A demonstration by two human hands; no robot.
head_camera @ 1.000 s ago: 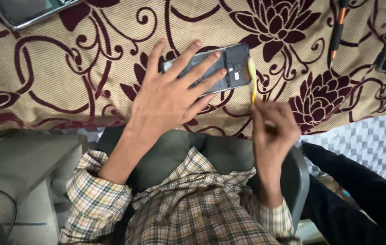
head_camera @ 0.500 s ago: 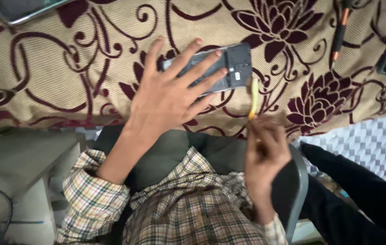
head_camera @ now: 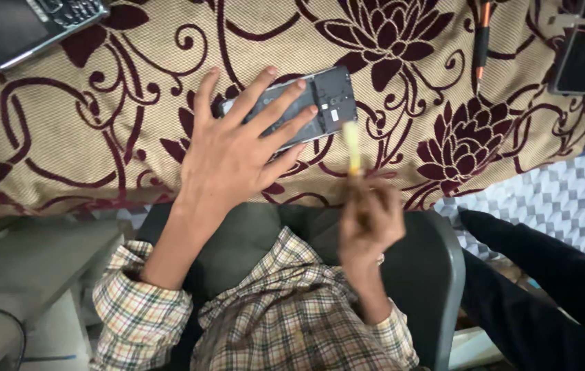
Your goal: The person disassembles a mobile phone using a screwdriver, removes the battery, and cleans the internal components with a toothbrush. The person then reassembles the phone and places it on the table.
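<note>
A dark phone [head_camera: 327,96] with its back cover off lies on a beige cloth [head_camera: 100,137] patterned with maroon flowers. My left hand [head_camera: 237,154] rests flat on it, fingers spread, covering its left half. My right hand [head_camera: 369,223] hovers just below the phone's right end, at the cloth's near edge. It is closed on a thin yellow tool [head_camera: 353,143], which points up toward the phone. Hand and tool are motion-blurred, and I cannot tell whether the tip touches the phone.
A keypad phone [head_camera: 24,27] lies at the top left. An orange-and-black pen [head_camera: 482,38] and another dark phone [head_camera: 584,55] lie at the top right. I sit in a grey chair [head_camera: 443,288]. A dark-clothed limb [head_camera: 546,275] crosses the patterned floor [head_camera: 560,199].
My right hand has pulled back toward me and shifted left, carrying the yellow tool with it. My left hand stays on the phone.
</note>
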